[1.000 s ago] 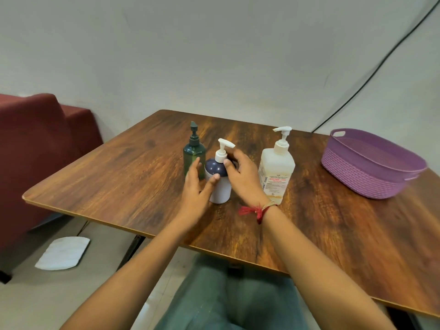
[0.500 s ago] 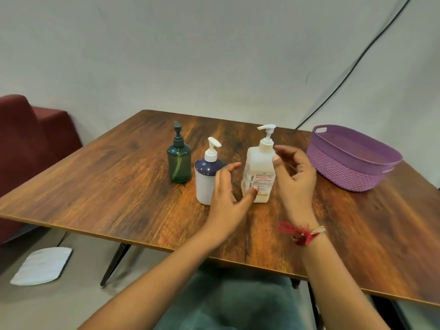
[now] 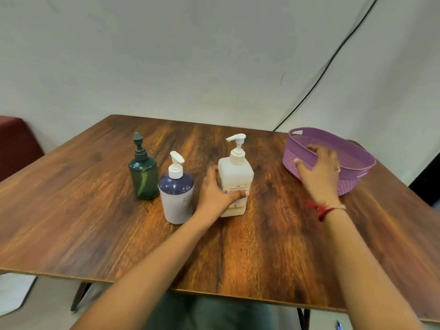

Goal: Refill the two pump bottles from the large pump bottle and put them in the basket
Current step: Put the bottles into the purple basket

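Three pump bottles stand upright in a row on the wooden table (image 3: 95, 225). At the left is a dark green bottle (image 3: 143, 177), in the middle a white bottle with a navy shoulder (image 3: 176, 198), and to the right the large white bottle (image 3: 236, 172) with a label. My left hand (image 3: 215, 194) grips the large bottle's lower left side, thumb across its front. A purple basket (image 3: 357, 160) sits at the right. My right hand (image 3: 319, 170) reaches over the basket's near rim with fingers spread, touching its wall.
A dark red sofa (image 3: 16, 144) stands beyond the table's left edge. A black cable (image 3: 333, 53) runs down the wall behind the basket. A white sheet (image 3: 14, 294) lies on the floor at the lower left.
My left hand has closed round the large bottle. My right hand left the large bottle and swung right onto the purple basket. The view has shifted right.
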Available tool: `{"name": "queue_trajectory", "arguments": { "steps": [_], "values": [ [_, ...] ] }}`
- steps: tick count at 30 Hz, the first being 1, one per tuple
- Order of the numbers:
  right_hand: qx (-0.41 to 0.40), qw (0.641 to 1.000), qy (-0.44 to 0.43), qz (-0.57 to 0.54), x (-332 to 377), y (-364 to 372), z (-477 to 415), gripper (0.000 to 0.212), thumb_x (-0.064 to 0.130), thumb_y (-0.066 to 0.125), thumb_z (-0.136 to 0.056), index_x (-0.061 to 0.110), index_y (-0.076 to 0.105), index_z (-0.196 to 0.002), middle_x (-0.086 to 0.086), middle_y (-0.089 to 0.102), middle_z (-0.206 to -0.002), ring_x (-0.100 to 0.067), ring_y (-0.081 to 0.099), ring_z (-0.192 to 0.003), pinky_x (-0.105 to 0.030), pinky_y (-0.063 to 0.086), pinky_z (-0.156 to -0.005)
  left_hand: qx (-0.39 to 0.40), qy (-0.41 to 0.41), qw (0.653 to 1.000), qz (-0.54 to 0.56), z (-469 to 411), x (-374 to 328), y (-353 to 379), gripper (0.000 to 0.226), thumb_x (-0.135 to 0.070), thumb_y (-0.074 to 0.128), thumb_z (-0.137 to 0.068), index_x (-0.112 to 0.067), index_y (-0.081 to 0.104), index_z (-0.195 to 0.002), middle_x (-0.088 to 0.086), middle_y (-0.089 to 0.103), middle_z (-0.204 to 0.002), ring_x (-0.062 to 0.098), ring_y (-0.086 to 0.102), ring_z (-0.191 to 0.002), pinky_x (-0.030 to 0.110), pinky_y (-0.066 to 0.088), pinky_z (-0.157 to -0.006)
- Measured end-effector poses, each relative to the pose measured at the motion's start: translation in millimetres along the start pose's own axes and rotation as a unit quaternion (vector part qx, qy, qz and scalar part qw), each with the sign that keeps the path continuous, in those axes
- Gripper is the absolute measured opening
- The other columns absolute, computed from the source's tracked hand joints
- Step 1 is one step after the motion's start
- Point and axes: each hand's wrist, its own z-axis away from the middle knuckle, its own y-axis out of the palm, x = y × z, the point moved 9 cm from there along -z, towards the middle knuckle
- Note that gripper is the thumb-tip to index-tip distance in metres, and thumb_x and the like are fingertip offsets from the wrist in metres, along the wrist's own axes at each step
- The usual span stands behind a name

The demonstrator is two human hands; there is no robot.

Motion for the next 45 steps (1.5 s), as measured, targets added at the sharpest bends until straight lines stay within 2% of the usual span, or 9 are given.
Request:
{"name": "queue_trajectory", "arguments": {
  "steps": [5,10,16,23,28,33,36,41,45],
  "values": [
    [0.047,0.96,0.0,0.276,-37,7,-51,0.056,0.034,0.059,-0.087,0.012,0.043,-0.136,-0.019,0.042,-0.138,-0.039,0.037,-0.131,-0.059,0.005,-0.114,-0.031,0.038,0.997,0.053,-10,-16,2,0.08,-0.046,0.085,-0.057,-0.036,0.034,-0.118,-0.01,0.055,-0.118,0.011,0.056,-0.11,0.042,0.052,-0.091],
    [0.094,0.924,0.031,0.368,-61,20,-69,0.05,0.037,0.054,-0.089,0.013,0.048,-0.132,-0.017,0.058,-0.126,-0.039,0.048,-0.123,-0.067,-0.001,-0.109,-0.032,0.091,0.994,0.043,-26,-49,10,0.081,-0.055,0.082,-0.051,-0.038,0.037,-0.116,-0.015,0.056,-0.11,0.007,0.059,-0.102,0.033,0.055,-0.083],
    [0.09,0.941,-0.017,0.325,-52,29,-68,0.022,0.027,0.049,-0.094,0.019,0.063,-0.109,-0.008,0.068,-0.104,-0.03,0.061,-0.098,-0.045,0.032,-0.095,-0.033,0.094,0.992,0.082,-36,-63,22,0.079,-0.048,0.084,-0.056,-0.031,0.043,-0.121,-0.013,0.062,-0.108,0.007,0.062,-0.099,0.041,0.056,-0.085],
    [0.123,0.953,-0.131,0.243,-14,35,-37,0.017,0.04,0.056,-0.092,0.026,0.062,-0.1,0.002,0.069,-0.095,-0.021,0.062,-0.093,-0.04,0.032,-0.089,-0.023,0.152,0.983,0.099,-43,-113,20,0.088,-0.056,0.08,-0.054,-0.022,0.047,-0.127,-0.008,0.065,-0.111,0.005,0.064,-0.098,0.037,0.057,-0.083],
    [0.158,0.946,-0.201,0.201,26,45,-1,0.027,0.043,0.057,-0.09,0.031,0.063,-0.114,0.007,0.07,-0.095,-0.018,0.062,-0.092,-0.036,0.028,-0.086,-0.012,0.178,0.978,0.11,-53,-144,15,0.077,-0.036,0.085,-0.065,-0.014,0.045,-0.127,-0.001,0.066,-0.111,0.012,0.066,-0.099,0.04,0.057,-0.082],
    [0.207,0.928,-0.247,0.186,48,52,25,0.033,0.047,0.057,-0.088,0.031,0.062,-0.117,0.008,0.07,-0.103,-0.016,0.062,-0.096,-0.036,0.028,-0.091,-0.016,0.172,0.98,0.095,-59,-144,14,0.077,-0.04,0.085,-0.063,-0.017,0.047,-0.125,-0.003,0.066,-0.109,0.01,0.065,-0.098,0.039,0.056,-0.083],
    [0.243,0.915,-0.267,0.183,60,54,37,0.019,0.048,0.058,-0.087,0.032,0.063,-0.096,0.011,0.069,-0.093,-0.013,0.061,-0.089,-0.036,0.031,-0.092,-0.012,0.156,0.984,0.087,-59,-136,18,0.079,-0.039,0.086,-0.062,-0.019,0.045,-0.127,-0.007,0.065,-0.108,0.007,0.064,-0.097,0.037,0.056,-0.084],
    [0.191,0.969,-0.146,0.052,50,2,21,0.032,0.059,0.064,-0.074,0.031,0.068,-0.087,0.015,0.067,-0.08,0.0,0.061,-0.077,-0.025,0.045,-0.071,0.005,0.155,0.986,0.06,-63,-130,20,0.08,-0.039,0.087,-0.06,-0.022,0.045,-0.126,-0.012,0.062,-0.104,0.001,0.061,-0.095,0.031,0.056,-0.082],
    [0.127,0.976,-0.052,-0.169,51,-40,-9,0.079,0.072,0.069,-0.06,0.036,0.052,-0.128,0.013,0.063,-0.116,0.003,0.06,-0.099,-0.022,0.048,-0.081,0.052,0.185,0.981,0.019,-60,-136,32,0.085,-0.041,0.087,-0.058,-0.023,0.042,-0.127,-0.011,0.058,-0.111,0.007,0.057,-0.1,0.029,0.053,-0.083]
  ]
}}
